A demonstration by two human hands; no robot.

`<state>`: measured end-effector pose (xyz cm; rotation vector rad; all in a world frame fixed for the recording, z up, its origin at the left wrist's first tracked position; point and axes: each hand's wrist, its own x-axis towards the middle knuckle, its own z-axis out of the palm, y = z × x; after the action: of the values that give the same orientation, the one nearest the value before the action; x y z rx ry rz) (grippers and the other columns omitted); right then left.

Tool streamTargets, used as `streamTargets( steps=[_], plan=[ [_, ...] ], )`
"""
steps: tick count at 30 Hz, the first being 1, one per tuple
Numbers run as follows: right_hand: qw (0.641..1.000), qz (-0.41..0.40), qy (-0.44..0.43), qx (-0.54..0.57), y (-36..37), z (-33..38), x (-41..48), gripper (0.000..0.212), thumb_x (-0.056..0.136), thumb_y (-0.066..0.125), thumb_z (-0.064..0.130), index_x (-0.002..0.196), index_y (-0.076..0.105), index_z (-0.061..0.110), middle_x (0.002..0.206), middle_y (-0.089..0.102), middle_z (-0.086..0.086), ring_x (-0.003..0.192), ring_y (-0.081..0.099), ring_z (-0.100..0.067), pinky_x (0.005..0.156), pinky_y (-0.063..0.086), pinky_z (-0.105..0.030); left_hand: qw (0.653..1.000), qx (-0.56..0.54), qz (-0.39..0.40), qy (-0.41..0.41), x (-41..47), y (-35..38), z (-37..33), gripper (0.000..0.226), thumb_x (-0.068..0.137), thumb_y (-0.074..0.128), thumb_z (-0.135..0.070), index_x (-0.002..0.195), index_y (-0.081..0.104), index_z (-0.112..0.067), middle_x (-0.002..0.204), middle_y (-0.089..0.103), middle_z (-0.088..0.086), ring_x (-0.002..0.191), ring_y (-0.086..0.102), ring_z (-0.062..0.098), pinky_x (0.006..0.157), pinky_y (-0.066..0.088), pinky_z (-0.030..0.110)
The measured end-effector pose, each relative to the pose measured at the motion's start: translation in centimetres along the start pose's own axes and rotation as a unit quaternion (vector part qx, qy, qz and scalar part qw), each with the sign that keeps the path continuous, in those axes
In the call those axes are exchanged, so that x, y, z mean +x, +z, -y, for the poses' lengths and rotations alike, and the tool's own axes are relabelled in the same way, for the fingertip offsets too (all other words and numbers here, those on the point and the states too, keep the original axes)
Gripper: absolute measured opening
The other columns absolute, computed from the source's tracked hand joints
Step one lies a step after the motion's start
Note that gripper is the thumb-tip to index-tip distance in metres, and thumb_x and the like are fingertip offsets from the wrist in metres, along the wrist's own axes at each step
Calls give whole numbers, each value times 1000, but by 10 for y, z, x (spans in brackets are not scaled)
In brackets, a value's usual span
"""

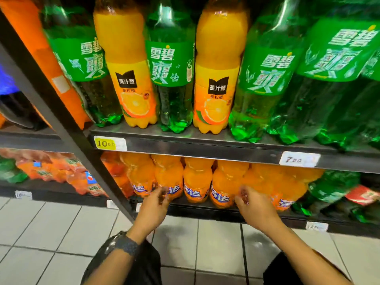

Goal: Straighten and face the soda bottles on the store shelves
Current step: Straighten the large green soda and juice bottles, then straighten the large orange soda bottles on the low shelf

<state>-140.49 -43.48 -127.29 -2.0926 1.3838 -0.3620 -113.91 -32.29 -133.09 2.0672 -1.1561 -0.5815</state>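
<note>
A row of orange soda bottles (197, 182) with blue-and-white labels stands on the lower shelf (205, 208). My left hand (153, 204) reaches toward the front of the second bottle from the left (168, 177), fingers apart and blurred. My right hand (253, 204) is at the bottle (224, 186) further right, fingers spread near its label; I cannot see a firm grip from either hand. On the upper shelf (205, 145), tall green soda bottles (170, 64) alternate with two orange juice bottles (216, 79), labels facing out.
A dark slanted shelf upright (61, 112) separates this bay from the left one, which holds more orange and green bottles (51, 171). Price tags (110, 143) sit on the shelf edge. Green bottles (333, 186) fill the lower shelf's right. White floor tiles (51, 233) lie below.
</note>
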Motion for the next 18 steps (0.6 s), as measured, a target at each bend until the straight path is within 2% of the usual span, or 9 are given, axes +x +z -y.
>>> streamTargets(
  steps=[2, 6, 8, 10, 11, 13, 15, 18],
  plan=[
    [995, 16, 64, 73, 16, -19, 10, 16, 93, 57, 27, 108, 53, 24, 103, 60, 6, 87, 55, -12, 72, 40, -23, 997, -49, 16, -53, 2, 16, 11, 31, 92, 55, -5, 123, 58, -9, 118, 62, 3, 110, 59, 21, 88, 40, 21],
    [976, 35, 126, 175, 39, -30, 27, 34, 95, 54, 24, 128, 48, 19, 113, 50, 7, 109, 51, -20, 93, 41, -33, 968, -197, 22, -151, 12, 24, 27, 29, 94, 51, -12, 120, 59, -21, 118, 67, 2, 108, 61, 24, 95, 50, 45],
    [949, 48, 181, 256, 53, -34, 33, 37, 96, 53, 22, 132, 46, 16, 116, 50, 3, 108, 49, -21, 104, 41, -43, 945, -277, 1, -172, 17, 22, 32, 30, 93, 50, -9, 117, 61, -23, 115, 68, -3, 105, 61, 19, 89, 52, 39],
    [918, 52, 235, 316, 69, -37, 38, 38, 94, 56, 20, 131, 47, 17, 124, 54, -2, 112, 51, -26, 104, 40, -49, 933, -308, -33, -182, 23, 19, 40, 35, 87, 50, 0, 111, 60, -23, 106, 69, -5, 98, 61, 19, 76, 48, 28],
    [904, 50, 253, 342, 77, -37, 40, 40, 93, 57, 19, 132, 47, 18, 129, 54, -3, 116, 50, -28, 104, 40, -49, 929, -317, -41, -187, 27, 17, 44, 41, 83, 50, 3, 112, 57, -24, 108, 68, -2, 100, 60, 22, 76, 47, 29],
    [878, 37, 267, 396, 89, -35, 44, 46, 92, 60, 19, 135, 44, 20, 133, 51, -1, 122, 47, -28, 105, 39, -49, 919, -334, -46, -205, 34, 13, 52, 53, 80, 53, 5, 123, 47, -26, 119, 62, 0, 110, 56, 25, 88, 48, 38],
    [861, 20, 265, 433, 96, -33, 46, 47, 91, 62, 17, 134, 44, 21, 131, 51, 1, 123, 47, -26, 106, 37, -48, 910, -345, -54, -224, 41, 8, 59, 69, 82, 58, 1, 138, 32, -31, 131, 53, -3, 118, 50, 24, 101, 41, 49],
    [851, 3, 253, 461, 100, -35, 48, 44, 89, 63, 12, 129, 46, 23, 127, 52, 5, 119, 47, -21, 109, 34, -47, 910, -344, -63, -223, 51, 5, 66, 82, 82, 57, -1, 145, 18, -37, 139, 46, -5, 123, 45, 24, 105, 35, 53]
  ],
)
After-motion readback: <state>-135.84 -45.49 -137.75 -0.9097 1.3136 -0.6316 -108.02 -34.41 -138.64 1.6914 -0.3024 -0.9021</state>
